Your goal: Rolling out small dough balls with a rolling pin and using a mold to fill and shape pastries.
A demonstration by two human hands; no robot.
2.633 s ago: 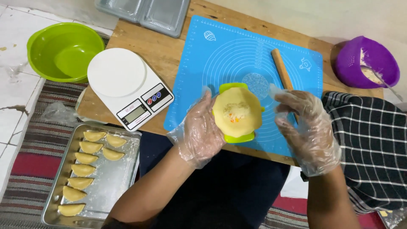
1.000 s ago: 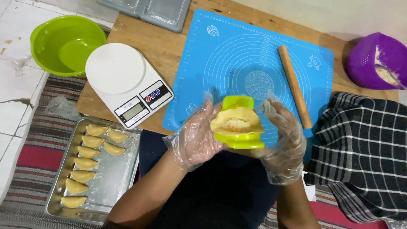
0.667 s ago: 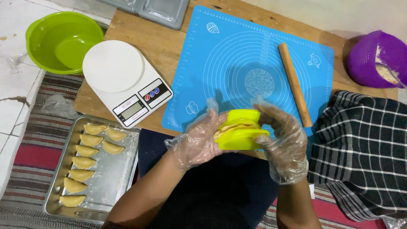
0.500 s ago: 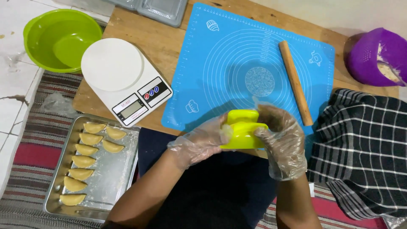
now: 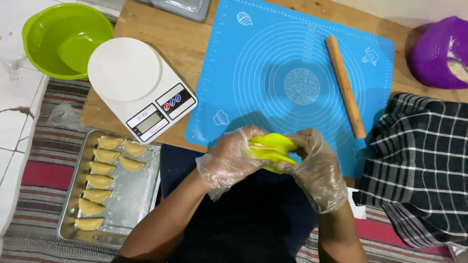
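Since the earlier frames the yellow-green dumpling press (image 5: 271,150) has been folded shut; before it lay open with a dough round inside. Now the fingers (image 5: 240,146) of the left hand (image 5: 229,158) and those of the right hand (image 5: 314,163), both in thin clear gloves, close tight around the press from both sides and squeeze its two halves together. The press looks like a flat half-moon of bright plastic, only its curved edge showing between the hands. It is held over the near edge of the blue silicone mat (image 5: 273,63), at 6 o'clock of the printed circles. The wooden rolling pin (image 5: 345,85) lies at 2 o'clock from the hands, the white kitchen scale (image 5: 139,85) at 10 o'clock, and the metal tray (image 5: 126,195) with folded pastries (image 5: 100,180) at 8 o'clock.
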